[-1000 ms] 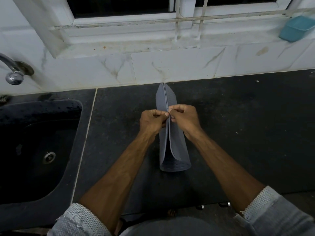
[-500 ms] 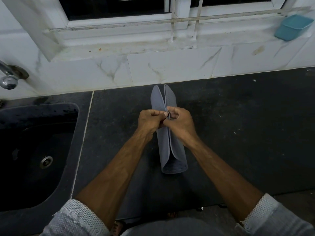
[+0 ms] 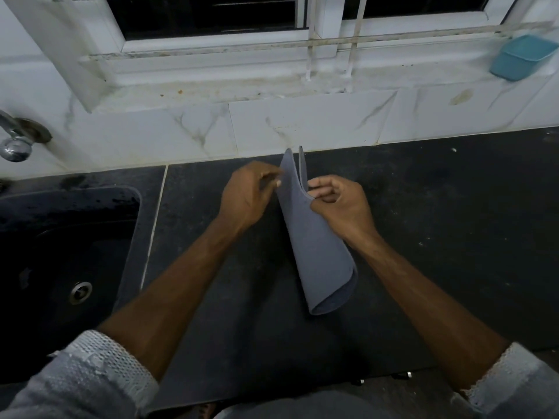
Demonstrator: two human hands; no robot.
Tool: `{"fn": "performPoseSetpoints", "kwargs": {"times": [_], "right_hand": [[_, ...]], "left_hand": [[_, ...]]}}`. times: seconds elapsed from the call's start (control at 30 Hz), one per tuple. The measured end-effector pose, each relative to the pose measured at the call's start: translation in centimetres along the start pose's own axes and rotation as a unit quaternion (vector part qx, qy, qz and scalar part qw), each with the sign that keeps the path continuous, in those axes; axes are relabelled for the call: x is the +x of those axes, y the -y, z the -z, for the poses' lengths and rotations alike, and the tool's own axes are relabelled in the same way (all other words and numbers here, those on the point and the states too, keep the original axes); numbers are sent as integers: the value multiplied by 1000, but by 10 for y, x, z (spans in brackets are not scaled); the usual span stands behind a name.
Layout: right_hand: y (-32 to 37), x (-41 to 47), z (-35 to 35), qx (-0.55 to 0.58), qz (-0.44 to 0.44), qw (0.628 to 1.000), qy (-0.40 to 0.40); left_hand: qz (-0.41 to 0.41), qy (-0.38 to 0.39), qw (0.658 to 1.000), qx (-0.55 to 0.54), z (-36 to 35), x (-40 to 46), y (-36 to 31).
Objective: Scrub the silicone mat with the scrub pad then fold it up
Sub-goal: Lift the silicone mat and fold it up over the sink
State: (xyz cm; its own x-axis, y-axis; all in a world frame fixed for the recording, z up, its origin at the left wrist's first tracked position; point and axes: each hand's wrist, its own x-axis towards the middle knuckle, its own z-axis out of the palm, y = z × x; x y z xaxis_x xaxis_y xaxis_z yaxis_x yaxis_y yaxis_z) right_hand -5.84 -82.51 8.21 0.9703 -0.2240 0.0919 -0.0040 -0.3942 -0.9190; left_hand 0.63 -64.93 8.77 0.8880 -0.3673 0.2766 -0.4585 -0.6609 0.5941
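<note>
The grey silicone mat is folded in half lengthwise and stands on the black counter, leaning to the right. At its far end the two layers gape a little. My right hand pinches the mat's upper edges between thumb and fingers. My left hand is just left of the mat, fingers loosely curled, fingertips at the mat's left face with nothing between thumb and fingers. No scrub pad is in view.
A black sink with a drain lies at the left, and a tap sticks out of the tiled wall above it. A teal container sits on the window sill at the far right.
Both hands pinched the mat's top edges together before. Now my left hand has come off to the left, and the mat has tipped to the right in my right hand.
</note>
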Motion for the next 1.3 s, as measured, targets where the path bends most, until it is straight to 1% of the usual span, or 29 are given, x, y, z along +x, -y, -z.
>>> {"fn": "performPoseSetpoints", "kwargs": {"times": [0.13, 0.27, 0.43, 0.53, 0.6, 0.7, 0.97, 1.07, 1.3], "right_hand": [[17, 12, 5, 2, 24, 999, 46], [32, 22, 0, -18, 45, 994, 97], [51, 28, -23, -37, 72, 984, 160], [61, 30, -41, -31, 80, 977, 195], [68, 31, -53, -30, 87, 970, 225], [78, 33, -71, -33, 102, 957, 270], [95, 44, -110, -43, 147, 926, 344], [96, 47, -125, -54, 146, 915, 373], [89, 52, -160, -67, 131, 898, 415]], "left_hand": [[-60, 19, 993, 102, 27, 22, 11], [-128, 30, 970, 202, 47, 26, 27], [-141, 77, 946, 282, 76, 14, 51], [-106, 84, 949, 286, 97, 3, 64], [-87, 90, 944, 306, 110, -4, 71], [-75, 85, 944, 310, 127, -16, 82], [-52, 88, 952, 288, 158, -51, 113], [-68, 72, 958, 268, 163, -69, 124], [-59, 24, 965, 255, 162, -98, 142]]}}
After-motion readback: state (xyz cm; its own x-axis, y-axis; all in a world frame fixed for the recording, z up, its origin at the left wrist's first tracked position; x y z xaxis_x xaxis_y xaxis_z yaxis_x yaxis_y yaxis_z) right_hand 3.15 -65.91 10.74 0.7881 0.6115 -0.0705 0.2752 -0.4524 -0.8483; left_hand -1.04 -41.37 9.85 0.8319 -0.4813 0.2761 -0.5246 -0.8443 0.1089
